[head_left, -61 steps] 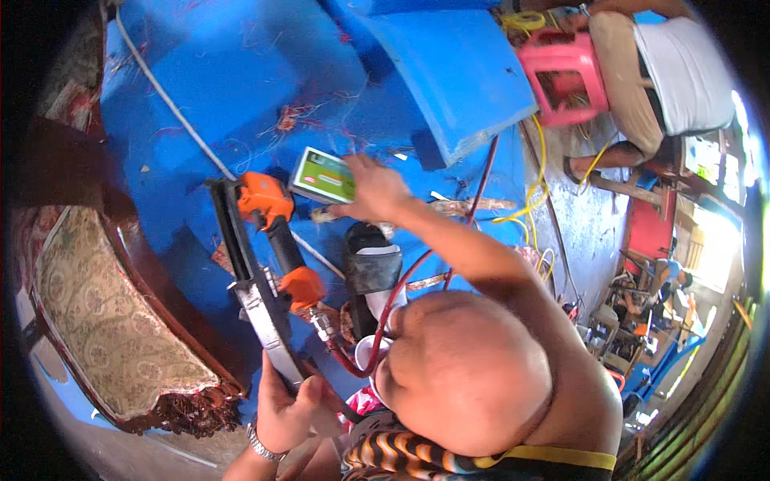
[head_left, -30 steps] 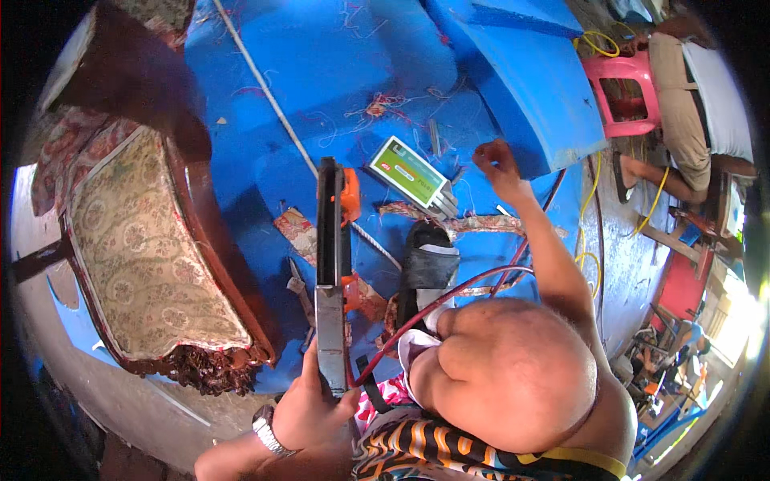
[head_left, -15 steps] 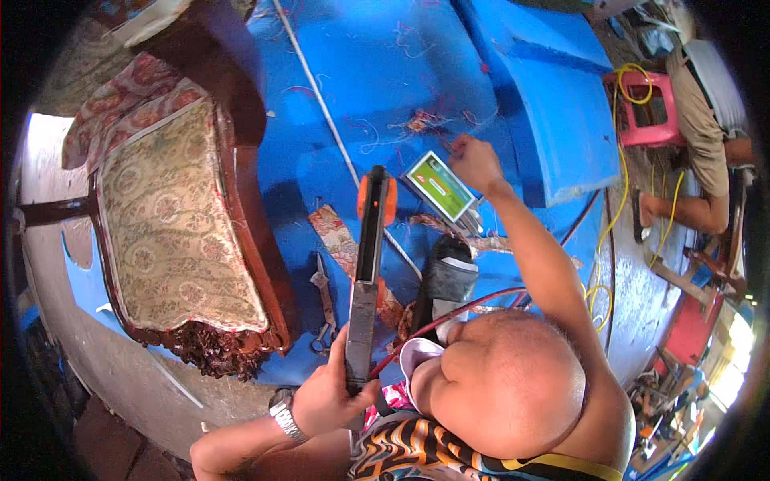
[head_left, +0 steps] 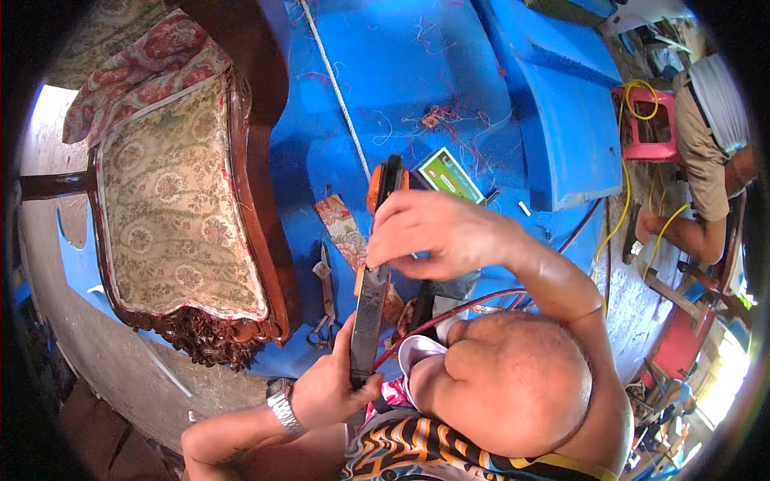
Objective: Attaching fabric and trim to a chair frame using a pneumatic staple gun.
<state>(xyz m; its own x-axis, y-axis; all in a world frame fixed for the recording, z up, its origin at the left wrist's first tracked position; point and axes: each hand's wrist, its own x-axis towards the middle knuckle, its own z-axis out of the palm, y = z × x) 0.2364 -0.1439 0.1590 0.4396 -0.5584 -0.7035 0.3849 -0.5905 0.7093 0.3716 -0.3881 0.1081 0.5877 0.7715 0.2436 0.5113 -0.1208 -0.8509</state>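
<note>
Where the right hand (head_left: 437,236) was stretched out to the small green and white box (head_left: 451,176) on the blue surface (head_left: 417,72) half a second ago, it is now lying closed over the upper part of the long dark tool (head_left: 370,301), fingers curled around it just below the orange part (head_left: 383,183) at its far end. The left hand (head_left: 329,389) is gripping the near end of the same tool as before, wrist and metal watch (head_left: 281,405) turned toward the lower edge, so the tool is being held up off the surface between both hands, roughly upright in the view. The green and white box is now lying free just beyond the right hand, no longer touched. The view is also sitting closer than it was, with the upholstered wooden chair (head_left: 180,200) filling more of the left side. A strip of patterned fabric (head_left: 343,228) and a pair of scissors (head_left: 325,309) are lying on the surface beside the chair. The person's bent knee is hiding the lower middle of the view, covering part of a red cord (head_left: 481,303) and whatever lies under the tool. The tool's exact kind is hard to make out. Another person by a pink stool (head_left: 651,120) is being cut off at the right rim.
</note>
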